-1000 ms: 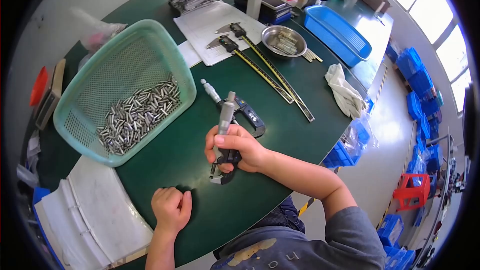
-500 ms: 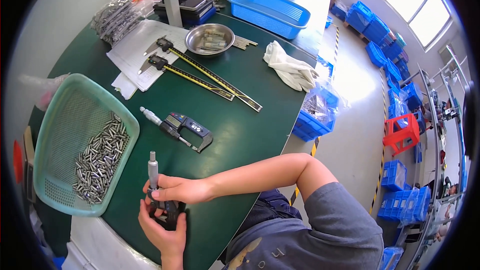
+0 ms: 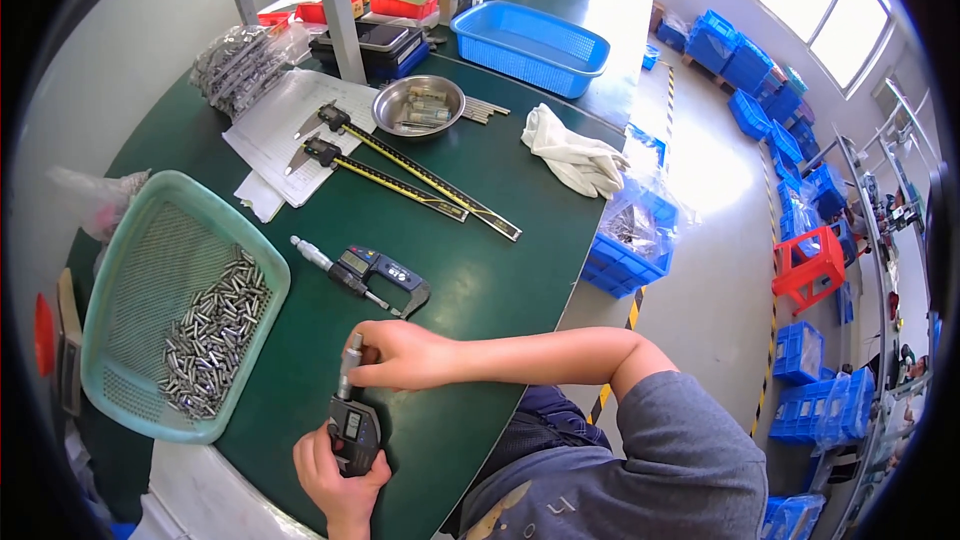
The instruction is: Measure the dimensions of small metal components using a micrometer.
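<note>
A digital micrometer (image 3: 352,428) with a small display is held upright above the near part of the green bench. My left hand (image 3: 335,480) is wrapped round its dark frame, which the fingers partly cover. Closed round the silver thimble at its top end is my right hand (image 3: 398,355). A second digital micrometer (image 3: 372,275) lies on the bench just beyond my hands. To the left stands a pale green mesh basket (image 3: 130,300) with many short metal pins (image 3: 215,335) heaped along its right side.
Two digital calipers (image 3: 415,175) lie partly over paper sheets (image 3: 270,130). Behind them sit a steel bowl (image 3: 392,125), thin rods and a blue basket (image 3: 530,60). White gloves (image 3: 575,152) lie by the right edge. Blue crates (image 3: 630,260) stand beyond that edge.
My right hand has shifted up from the micrometer's body to its thimble. The micrometer has turned, so its display now shows. The view has tilted slightly.
</note>
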`<action>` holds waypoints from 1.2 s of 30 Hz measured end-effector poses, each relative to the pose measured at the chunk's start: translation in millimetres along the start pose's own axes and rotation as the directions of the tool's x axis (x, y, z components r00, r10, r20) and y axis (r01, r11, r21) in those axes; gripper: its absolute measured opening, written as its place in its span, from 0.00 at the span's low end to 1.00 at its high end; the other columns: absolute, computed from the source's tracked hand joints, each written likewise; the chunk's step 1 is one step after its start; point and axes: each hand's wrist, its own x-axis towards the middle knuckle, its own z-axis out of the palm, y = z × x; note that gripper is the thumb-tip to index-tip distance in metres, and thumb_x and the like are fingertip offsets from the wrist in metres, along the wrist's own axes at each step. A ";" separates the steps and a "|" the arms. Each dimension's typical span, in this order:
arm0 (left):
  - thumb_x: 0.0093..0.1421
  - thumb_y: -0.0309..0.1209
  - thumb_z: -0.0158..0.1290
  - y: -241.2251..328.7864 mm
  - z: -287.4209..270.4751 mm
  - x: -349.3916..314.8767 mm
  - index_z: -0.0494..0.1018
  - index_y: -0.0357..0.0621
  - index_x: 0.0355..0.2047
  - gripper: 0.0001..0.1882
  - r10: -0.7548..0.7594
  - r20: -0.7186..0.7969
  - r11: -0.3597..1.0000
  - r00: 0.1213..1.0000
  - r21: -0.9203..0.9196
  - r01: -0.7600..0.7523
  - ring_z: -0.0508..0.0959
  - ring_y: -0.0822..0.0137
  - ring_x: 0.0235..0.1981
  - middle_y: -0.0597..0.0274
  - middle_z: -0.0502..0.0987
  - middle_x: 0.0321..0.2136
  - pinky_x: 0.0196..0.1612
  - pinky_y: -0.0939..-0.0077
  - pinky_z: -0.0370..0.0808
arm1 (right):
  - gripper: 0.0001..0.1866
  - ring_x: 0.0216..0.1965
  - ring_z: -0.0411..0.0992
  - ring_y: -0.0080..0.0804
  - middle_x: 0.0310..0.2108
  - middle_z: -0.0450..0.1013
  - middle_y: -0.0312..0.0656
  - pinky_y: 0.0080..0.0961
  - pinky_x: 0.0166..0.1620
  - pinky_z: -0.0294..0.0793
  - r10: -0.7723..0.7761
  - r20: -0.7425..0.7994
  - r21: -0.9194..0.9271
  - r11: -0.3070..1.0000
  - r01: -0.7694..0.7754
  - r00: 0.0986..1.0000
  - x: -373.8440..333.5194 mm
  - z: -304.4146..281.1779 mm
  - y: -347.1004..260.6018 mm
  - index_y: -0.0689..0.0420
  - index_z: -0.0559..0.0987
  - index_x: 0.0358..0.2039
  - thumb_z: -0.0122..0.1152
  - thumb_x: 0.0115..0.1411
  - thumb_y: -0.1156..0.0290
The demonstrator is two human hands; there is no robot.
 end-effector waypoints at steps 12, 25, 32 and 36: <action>0.34 0.43 0.56 1.2 -1.5 4.0 0.67 0.37 0.32 0.27 0.056 0.021 0.998 0.998 0.036 -0.056 0.66 0.53 0.36 0.55 0.63 0.30 0.37 0.61 0.65 | 0.16 0.36 0.71 0.40 0.31 0.73 0.46 0.33 0.38 0.70 -0.424 -0.869 -0.470 0.540 -0.698 0.256 -26.2 -235.4 1.8 0.58 0.75 0.26 0.54 0.45 0.57; 0.34 0.40 0.54 5.7 -8.5 -0.9 0.64 0.31 0.43 0.35 0.035 0.095 0.994 0.995 0.102 -0.044 0.65 0.48 0.41 0.48 0.63 0.38 0.42 0.58 0.63 | 0.14 0.27 0.71 0.23 0.29 0.73 0.39 0.19 0.26 0.72 -0.341 -0.659 -0.198 0.939 0.283 0.671 -62.1 -234.0 -104.1 0.62 0.74 0.34 0.58 0.43 0.73; 0.39 0.31 0.54 22.7 -39.4 26.4 0.66 0.34 0.39 0.25 0.019 0.029 0.999 0.999 -0.049 -0.017 0.67 0.51 0.40 0.50 0.66 0.38 0.41 0.63 0.66 | 0.07 0.21 0.69 0.20 0.20 0.70 0.37 0.13 0.23 0.71 -0.479 -0.564 -0.185 0.867 0.462 0.673 2.8 -143.4 -125.2 0.63 0.73 0.24 0.60 0.43 0.78; 0.40 0.30 0.54 50.0 -57.6 82.1 0.68 0.35 0.38 0.22 0.217 -0.115 0.966 0.969 -0.117 -0.230 0.69 0.51 0.38 0.51 0.67 0.36 0.41 0.64 0.66 | 0.13 0.18 0.69 0.31 0.14 0.68 0.44 0.28 0.23 0.66 -0.704 -0.504 -0.602 0.702 0.380 0.501 33.3 -93.2 -120.0 0.62 0.74 0.18 0.63 0.40 0.65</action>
